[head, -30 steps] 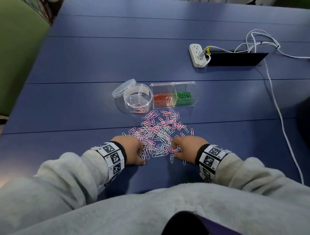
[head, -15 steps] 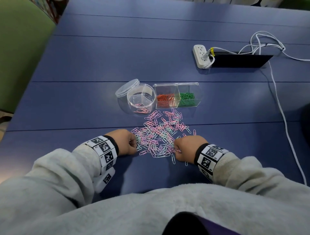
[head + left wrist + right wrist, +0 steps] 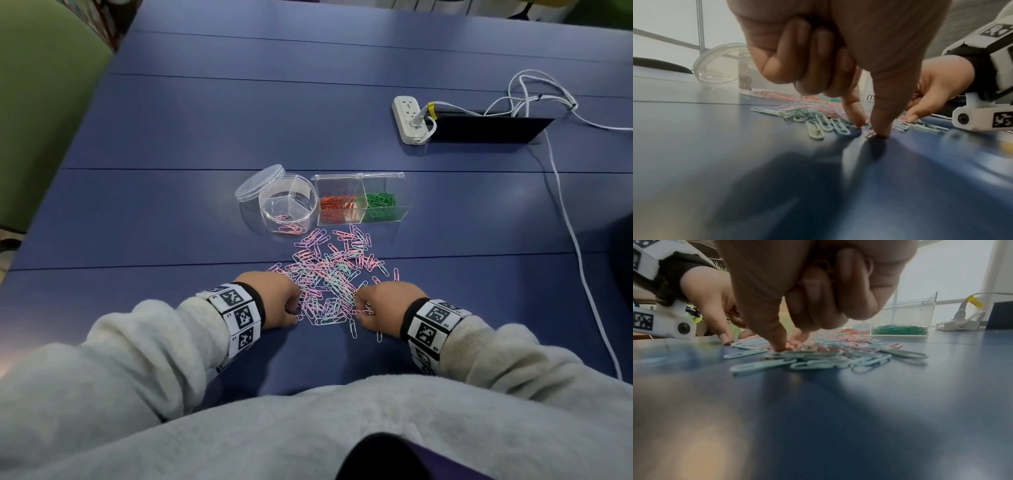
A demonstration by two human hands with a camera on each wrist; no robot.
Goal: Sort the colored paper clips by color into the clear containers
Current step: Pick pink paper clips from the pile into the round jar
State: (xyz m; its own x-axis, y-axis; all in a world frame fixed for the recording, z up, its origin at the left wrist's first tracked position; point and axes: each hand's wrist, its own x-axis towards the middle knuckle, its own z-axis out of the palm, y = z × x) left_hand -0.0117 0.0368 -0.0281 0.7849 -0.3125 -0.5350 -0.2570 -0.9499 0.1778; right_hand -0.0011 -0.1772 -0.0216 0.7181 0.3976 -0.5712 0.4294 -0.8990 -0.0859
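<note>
Looks like an office or meeting room, not a home. Big blue planked surface (image 3: pixel 212 123) with a built-in cable hatch (image 3: pixel 486 127) at far right. White power strip (image 3: pixel 409 120) beside the hatch, one plug in, white cables (image 3: pixel 561 192) trailing off the right edge. Wrist views show pale glazed panels with metal frames (image 3: pixel 699 24) behind. Green upholstered seat (image 3: pixel 37 113) at far left.

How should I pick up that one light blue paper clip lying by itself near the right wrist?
The lone light blue paper clip lies flat on the table, apart from the pile. Come from straight above and pinch its two long sides with thumb and forefinger. It is thin, so probably slide a nail under one rounded end to tip it up.
</note>
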